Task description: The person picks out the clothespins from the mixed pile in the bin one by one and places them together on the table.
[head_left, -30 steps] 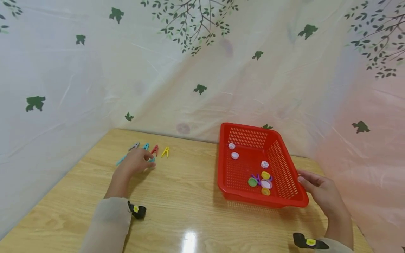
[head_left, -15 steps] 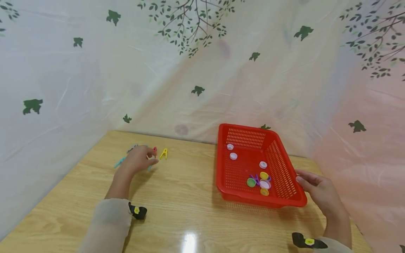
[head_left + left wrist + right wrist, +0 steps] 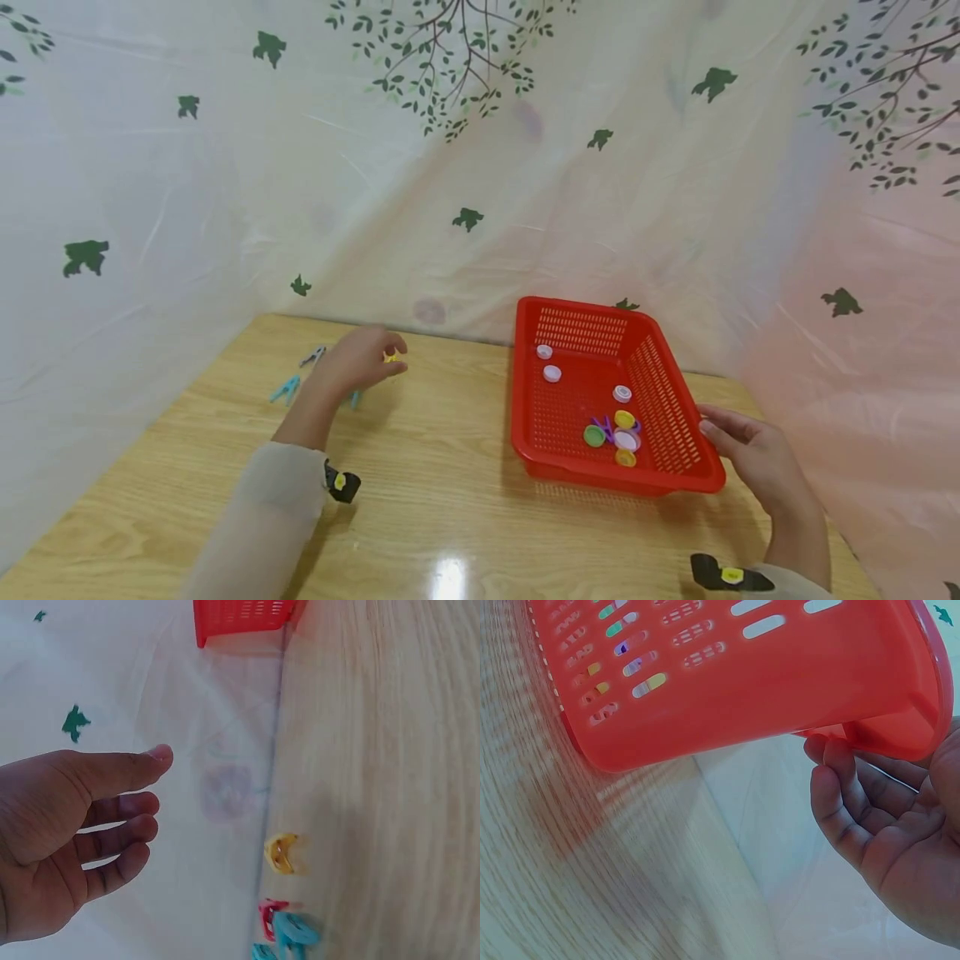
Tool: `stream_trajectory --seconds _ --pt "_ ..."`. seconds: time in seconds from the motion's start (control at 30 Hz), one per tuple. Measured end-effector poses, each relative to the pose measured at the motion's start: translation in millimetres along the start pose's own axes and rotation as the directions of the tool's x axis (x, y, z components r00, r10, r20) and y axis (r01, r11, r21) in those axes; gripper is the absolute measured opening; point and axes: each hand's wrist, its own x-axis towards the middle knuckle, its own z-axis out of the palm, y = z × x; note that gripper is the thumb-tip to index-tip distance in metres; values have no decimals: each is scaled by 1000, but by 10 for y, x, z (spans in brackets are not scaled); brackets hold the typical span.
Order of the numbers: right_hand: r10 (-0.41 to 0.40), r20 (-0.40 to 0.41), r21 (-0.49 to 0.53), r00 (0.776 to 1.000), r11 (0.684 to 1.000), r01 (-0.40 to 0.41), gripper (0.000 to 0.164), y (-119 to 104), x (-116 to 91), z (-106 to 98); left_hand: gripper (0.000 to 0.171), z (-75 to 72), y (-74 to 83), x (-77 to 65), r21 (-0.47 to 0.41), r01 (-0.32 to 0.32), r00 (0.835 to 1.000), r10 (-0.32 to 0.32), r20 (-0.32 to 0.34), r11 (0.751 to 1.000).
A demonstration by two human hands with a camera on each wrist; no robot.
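My left hand (image 3: 362, 358) hovers over the back left of the table, nearest a yellow clothespin (image 3: 392, 357) that its fingers partly cover. In the left wrist view, the thumb and fingers (image 3: 120, 844) stand apart with nothing between them, and the yellow clothespin (image 3: 281, 853) lies below on the wood. Close by are a red clothespin (image 3: 269, 919) and a turquoise clothespin (image 3: 295, 930). Over on the right, my right hand (image 3: 765, 458) grips the rim of a red plastic basket (image 3: 600, 475), thumb on top and fingers (image 3: 836, 810) curled beneath the edge.
Inside the basket lie several bottle caps, among them a green cap (image 3: 594, 436) and a white cap (image 3: 552, 373), with a purple clothespin (image 3: 602, 428). Left of my left forearm rest a turquoise clothespin (image 3: 286, 389) and a grey clothespin (image 3: 313, 356). A patterned curtain (image 3: 405, 250) hangs behind the table.
My left hand has moved right, from above the turquoise and red clothespins to the yellow one, uncovering the clothespins at the left. My right hand stays on the basket's rim.
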Motion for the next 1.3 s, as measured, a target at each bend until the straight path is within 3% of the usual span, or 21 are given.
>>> stream_trajectory --seconds 0.2,0.4,0.57,0.8,1.0,1.13,1.3 --pt "-17 -4 -23 1000 1000 17 64 2 -1 -11 27 -66 198 211 65 -144 989 143 24 987" --pt "-9 -7 8 1000 1000 9 65 1 -19 1 28 -106 500 427 151 -210 976 198 89 966" --pt "6 -8 40 1000 999 -6 65 -10 -24 3 28 -102 772 633 224 -288 954 259 149 931" --pt "28 -3 54 1000 998 -28 67 -16 -6 -4 35 24 1094 844 270 -329 934 270 235 905" --pt "6 -7 28 1000 1000 -6 66 -9 -4 4 38 84 1372 945 281 -415 902 350 252 865" --pt "5 -13 18 1000 1000 -5 65 -9 -9 4 41 144 1516 1016 303 -436 891 358 280 847" --pt "32 -8 32 999 999 -32 65 -8 -9 2 33 229 1668 1123 321 -479 865 377 331 817"
